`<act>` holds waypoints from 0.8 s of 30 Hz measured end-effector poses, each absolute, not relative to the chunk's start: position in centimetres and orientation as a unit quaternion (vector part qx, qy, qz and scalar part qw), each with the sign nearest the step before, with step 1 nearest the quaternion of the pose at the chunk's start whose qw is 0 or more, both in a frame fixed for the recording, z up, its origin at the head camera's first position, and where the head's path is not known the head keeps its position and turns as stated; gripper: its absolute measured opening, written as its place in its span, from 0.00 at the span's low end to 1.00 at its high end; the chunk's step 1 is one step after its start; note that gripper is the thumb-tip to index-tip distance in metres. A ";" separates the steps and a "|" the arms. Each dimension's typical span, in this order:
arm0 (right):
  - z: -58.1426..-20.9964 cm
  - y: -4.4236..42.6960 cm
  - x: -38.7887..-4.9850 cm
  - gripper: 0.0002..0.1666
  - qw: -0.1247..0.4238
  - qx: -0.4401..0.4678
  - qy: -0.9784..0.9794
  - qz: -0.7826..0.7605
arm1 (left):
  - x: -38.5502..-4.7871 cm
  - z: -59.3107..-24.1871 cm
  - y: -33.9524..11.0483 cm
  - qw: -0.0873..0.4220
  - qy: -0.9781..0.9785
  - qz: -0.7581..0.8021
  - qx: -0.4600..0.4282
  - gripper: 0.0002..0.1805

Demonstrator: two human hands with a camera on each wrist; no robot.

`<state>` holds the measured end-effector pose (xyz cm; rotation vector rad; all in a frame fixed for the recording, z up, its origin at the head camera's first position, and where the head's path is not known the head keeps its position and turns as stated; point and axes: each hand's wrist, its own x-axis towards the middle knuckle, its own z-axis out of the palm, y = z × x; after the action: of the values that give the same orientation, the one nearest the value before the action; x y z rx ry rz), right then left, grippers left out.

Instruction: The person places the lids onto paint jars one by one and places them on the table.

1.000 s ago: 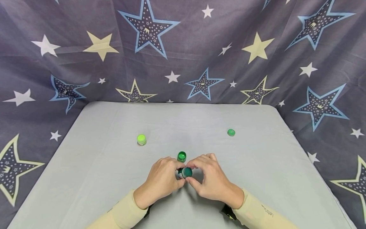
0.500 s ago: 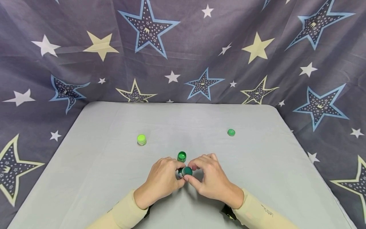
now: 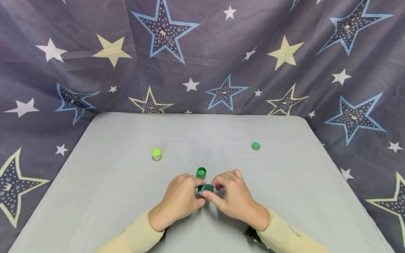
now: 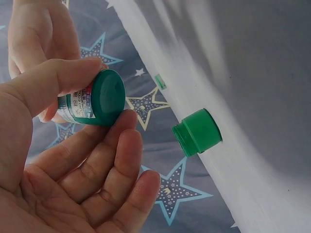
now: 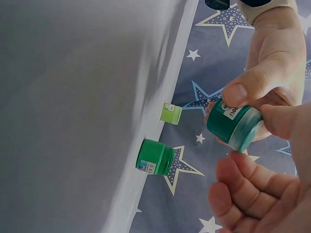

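My left hand holds a small dark green paint jar by its body, tilted so that its lid points right. My right hand has its thumb and a bent forefinger at opposite sides of that lid, pinching its rim. Just beyond the left fingertips, a bright green paint jar stands uncapped, with green paint visible inside. Further back on the left is a light green paint jar with its lid on. A loose green lid lies back right.
The pale grey cloth-covered table has its far edge against a dark curtain printed with stars. The uncapped jar is very close to the hands.
My right thumb has slid left and up over the dark green lid, while its forefinger has shifted right. My left hand and the other jars stay put.
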<state>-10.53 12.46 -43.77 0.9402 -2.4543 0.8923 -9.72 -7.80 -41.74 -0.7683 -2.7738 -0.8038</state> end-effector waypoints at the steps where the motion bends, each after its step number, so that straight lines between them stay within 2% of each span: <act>1: -43.8 12.4 -10.5 0.18 0.184 0.333 -0.870 0.315 | -9.7 -41.8 -7.8 0.077 -0.925 -0.268 -0.257 0.15; 13: -43.7 12.5 -10.6 0.19 0.188 0.334 -0.866 0.320 | -9.8 -41.8 -7.8 0.073 -0.927 -0.272 -0.250 0.17; 24: -43.2 12.8 -10.6 0.21 0.176 0.385 -0.838 0.344 | -9.8 -41.8 -7.9 0.070 -0.924 -0.279 -0.253 0.19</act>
<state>-10.63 12.81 -43.22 1.0910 -2.3728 0.9730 -9.79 -7.91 -41.82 -0.7601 -2.7793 -0.8383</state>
